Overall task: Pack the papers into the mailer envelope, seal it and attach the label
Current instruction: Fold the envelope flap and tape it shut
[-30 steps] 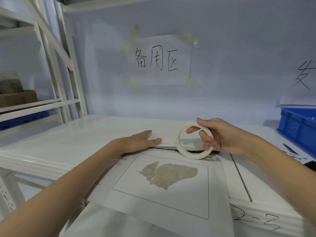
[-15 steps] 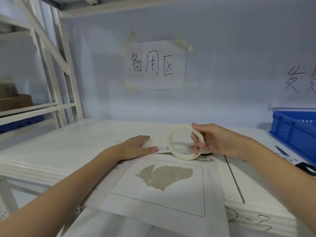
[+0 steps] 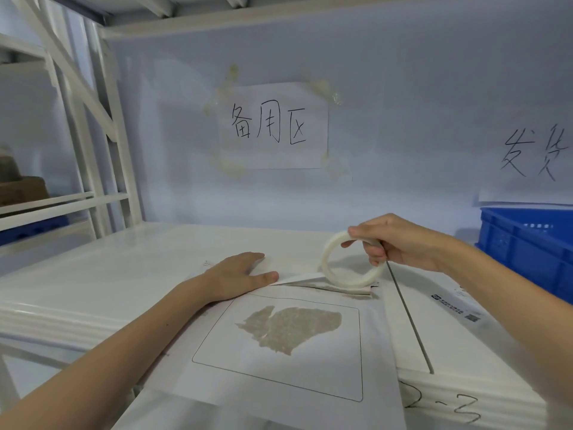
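White shelf (image 3: 130,268): white mailer envelope (image 3: 279,336), grey torn patch; left hand (image 3: 235,277) flat on flap; right hand (image 3: 400,243) pinches tape roll (image 3: 350,262).

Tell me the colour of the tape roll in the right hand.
The tape roll, gripped by the right hand, is off-white, almost cream; the head view shows it.

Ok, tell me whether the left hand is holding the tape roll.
No, the left hand lies flat on the envelope; the right hand grips the tape roll.
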Action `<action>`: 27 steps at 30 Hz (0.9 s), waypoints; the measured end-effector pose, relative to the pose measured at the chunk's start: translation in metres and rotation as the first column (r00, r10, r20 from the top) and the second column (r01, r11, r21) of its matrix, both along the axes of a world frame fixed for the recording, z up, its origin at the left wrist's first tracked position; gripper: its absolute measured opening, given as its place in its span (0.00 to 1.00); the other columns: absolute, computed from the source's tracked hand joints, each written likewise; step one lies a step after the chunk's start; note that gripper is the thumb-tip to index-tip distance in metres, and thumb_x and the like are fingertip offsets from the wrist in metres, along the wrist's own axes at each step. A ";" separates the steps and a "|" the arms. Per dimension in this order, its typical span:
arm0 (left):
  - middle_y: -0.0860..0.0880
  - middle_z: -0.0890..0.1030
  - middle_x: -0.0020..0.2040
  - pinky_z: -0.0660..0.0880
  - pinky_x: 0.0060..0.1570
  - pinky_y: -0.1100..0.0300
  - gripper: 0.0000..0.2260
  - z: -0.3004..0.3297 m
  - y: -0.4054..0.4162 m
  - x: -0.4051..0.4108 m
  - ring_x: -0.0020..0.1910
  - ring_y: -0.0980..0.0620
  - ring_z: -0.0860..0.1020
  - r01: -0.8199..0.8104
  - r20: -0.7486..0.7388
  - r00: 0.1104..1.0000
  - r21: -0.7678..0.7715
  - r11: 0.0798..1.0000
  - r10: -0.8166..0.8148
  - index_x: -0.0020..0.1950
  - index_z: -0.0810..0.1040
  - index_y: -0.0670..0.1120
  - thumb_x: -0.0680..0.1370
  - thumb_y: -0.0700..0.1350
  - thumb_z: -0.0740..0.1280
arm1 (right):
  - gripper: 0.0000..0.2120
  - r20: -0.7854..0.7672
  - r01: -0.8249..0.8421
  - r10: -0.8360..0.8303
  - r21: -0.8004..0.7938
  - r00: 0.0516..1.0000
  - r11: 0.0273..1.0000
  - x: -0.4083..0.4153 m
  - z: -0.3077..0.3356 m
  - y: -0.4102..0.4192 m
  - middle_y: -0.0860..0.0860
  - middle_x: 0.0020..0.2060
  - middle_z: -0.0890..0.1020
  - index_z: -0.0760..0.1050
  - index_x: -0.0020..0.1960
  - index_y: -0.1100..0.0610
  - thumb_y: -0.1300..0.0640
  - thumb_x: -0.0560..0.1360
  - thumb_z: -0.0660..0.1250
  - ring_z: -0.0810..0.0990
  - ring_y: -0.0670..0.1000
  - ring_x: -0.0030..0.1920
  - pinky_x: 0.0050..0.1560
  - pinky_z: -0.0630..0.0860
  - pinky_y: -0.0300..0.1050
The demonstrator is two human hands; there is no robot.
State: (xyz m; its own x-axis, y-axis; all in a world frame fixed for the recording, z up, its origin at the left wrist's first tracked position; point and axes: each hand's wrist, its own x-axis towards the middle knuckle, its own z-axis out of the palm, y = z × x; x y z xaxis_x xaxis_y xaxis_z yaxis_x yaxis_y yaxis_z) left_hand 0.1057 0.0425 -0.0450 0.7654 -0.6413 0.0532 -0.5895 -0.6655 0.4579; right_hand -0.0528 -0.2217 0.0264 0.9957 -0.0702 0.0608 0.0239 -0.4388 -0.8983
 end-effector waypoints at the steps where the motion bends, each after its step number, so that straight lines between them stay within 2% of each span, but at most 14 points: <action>1: 0.54 0.61 0.78 0.56 0.74 0.54 0.36 0.000 0.000 0.000 0.77 0.53 0.59 -0.001 0.007 1.000 0.009 1.000 0.001 0.78 0.60 0.51 0.75 0.68 0.60 | 0.17 0.007 0.004 -0.004 0.014 1.000 1.000 -0.002 -0.003 -0.004 0.52 0.27 0.63 0.83 0.51 0.64 0.50 0.76 0.67 0.64 0.50 0.29 0.40 0.65 0.47; 5: 0.52 0.62 0.78 0.55 0.73 0.55 0.33 0.005 -0.002 -0.006 0.76 0.51 0.60 0.014 0.061 0.998 0.061 0.998 -0.017 0.78 0.60 0.51 0.77 0.65 0.59 | 0.20 0.031 -0.013 0.010 0.097 0.999 0.995 -0.002 -0.013 -0.012 0.52 0.27 0.63 0.84 0.51 0.63 0.47 0.73 0.68 0.64 0.51 0.30 0.41 0.64 0.46; 8: 0.53 0.60 0.79 0.51 0.73 0.56 0.28 0.013 -0.005 -0.014 0.77 0.51 0.58 0.062 0.132 0.988 0.124 0.990 -0.079 0.79 0.58 0.52 0.81 0.59 0.58 | 0.17 0.032 -0.025 0.021 0.139 0.999 0.990 -0.005 -0.018 -0.012 0.53 0.27 0.65 0.85 0.46 0.60 0.48 0.76 0.65 0.65 0.52 0.30 0.41 0.66 0.44; 11: 0.54 0.59 0.79 0.55 0.73 0.56 0.25 0.018 -0.015 -0.014 0.77 0.52 0.59 0.159 0.032 0.986 0.104 0.982 -0.163 0.78 0.55 0.58 0.82 0.51 0.59 | 0.18 0.025 -0.001 -0.003 0.160 1.000 0.987 -0.008 -0.022 -0.012 0.54 0.26 0.71 0.83 0.46 0.61 0.49 0.79 0.62 0.73 0.54 0.31 0.45 0.72 0.45; 13: 0.52 0.60 0.79 0.55 0.72 0.59 0.24 0.016 -0.024 -0.016 0.77 0.52 0.59 0.177 -0.078 0.982 0.079 0.981 -0.170 0.79 0.53 0.57 0.83 0.46 0.56 | 0.19 0.029 0.020 -0.025 0.173 0.999 0.985 -0.010 -0.023 -0.011 0.54 0.25 0.70 0.81 0.44 0.63 0.48 0.79 0.62 0.75 0.54 0.30 0.51 0.76 0.48; 14: 0.52 0.59 0.79 0.53 0.71 0.60 0.23 0.014 -0.028 -0.017 0.77 0.53 0.58 0.165 -0.110 0.981 0.065 0.984 -0.157 0.79 0.53 0.55 0.84 0.47 0.54 | 0.20 0.035 0.028 -0.035 0.185 0.999 0.982 -0.010 -0.022 -0.011 0.54 0.24 0.67 0.81 0.44 0.63 0.48 0.79 0.62 0.73 0.53 0.28 0.52 0.77 0.49; 16: 0.55 0.57 0.79 0.50 0.71 0.61 0.24 0.011 -0.034 -0.020 0.78 0.55 0.55 0.145 -0.131 0.981 0.027 0.989 -0.140 0.80 0.53 0.54 0.84 0.55 0.50 | 0.20 0.045 0.044 -0.054 0.199 0.998 0.979 -0.010 -0.020 -0.009 0.54 0.25 0.63 0.81 0.44 0.63 0.47 0.79 0.62 0.67 0.51 0.26 0.45 0.77 0.47; 18: 0.56 0.56 0.80 0.49 0.73 0.59 0.28 0.007 -0.037 -0.022 0.78 0.55 0.54 0.142 -0.118 0.983 0.013 0.990 -0.139 0.80 0.54 0.52 0.82 0.61 0.50 | 0.20 0.049 0.035 -0.046 0.190 0.998 0.981 -0.011 -0.015 -0.006 0.55 0.27 0.63 0.83 0.43 0.62 0.47 0.79 0.62 0.64 0.51 0.26 0.40 0.73 0.47; 22: 0.52 0.58 0.80 0.52 0.74 0.58 0.30 0.002 -0.041 -0.022 0.78 0.53 0.56 0.126 -0.049 0.991 0.034 0.991 -0.124 0.80 0.55 0.49 0.81 0.62 0.54 | 0.25 0.069 -0.020 0.014 0.079 0.998 0.997 -0.015 -0.010 0.000 0.61 0.34 0.66 0.82 0.27 0.52 0.50 0.80 0.61 0.63 0.53 0.30 0.44 0.69 0.52; 23: 0.52 0.58 0.80 0.52 0.74 0.58 0.30 0.002 -0.042 -0.023 0.78 0.52 0.57 0.125 -0.037 0.992 0.035 0.992 -0.123 0.79 0.56 0.49 0.81 0.61 0.55 | 0.25 0.074 -0.017 0.013 0.054 0.997 0.998 -0.014 -0.010 0.000 0.61 0.35 0.67 0.82 0.27 0.52 0.50 0.80 0.62 0.63 0.53 0.31 0.45 0.69 0.52; 25: 0.51 0.59 0.79 0.53 0.73 0.58 0.29 0.002 -0.043 -0.025 0.78 0.52 0.57 0.128 -0.019 0.992 0.042 0.991 -0.128 0.79 0.57 0.49 0.81 0.60 0.56 | 0.18 0.088 0.007 -0.011 0.051 0.996 0.999 -0.011 -0.013 -0.003 0.58 0.29 0.66 0.86 0.37 0.56 0.50 0.79 0.65 0.64 0.52 0.30 0.44 0.68 0.52; 27: 0.51 0.59 0.79 0.53 0.73 0.58 0.28 0.004 -0.044 -0.026 0.77 0.51 0.58 0.136 -0.019 0.991 0.063 0.989 -0.135 0.79 0.57 0.50 0.82 0.59 0.56 | 0.16 0.101 0.028 -0.035 0.069 0.994 0.997 -0.006 -0.018 -0.008 0.53 0.25 0.66 0.85 0.46 0.61 0.49 0.78 0.66 0.65 0.51 0.29 0.44 0.67 0.50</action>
State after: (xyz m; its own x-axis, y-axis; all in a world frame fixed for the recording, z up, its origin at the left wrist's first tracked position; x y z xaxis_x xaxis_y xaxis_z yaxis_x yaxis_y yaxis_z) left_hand 0.0799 -0.0017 -0.0412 0.6719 -0.7406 -0.0025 -0.6693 -0.6086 0.4262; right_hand -0.0588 -0.2295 0.0086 0.9817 -0.1086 0.1562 0.1043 -0.3795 -0.9193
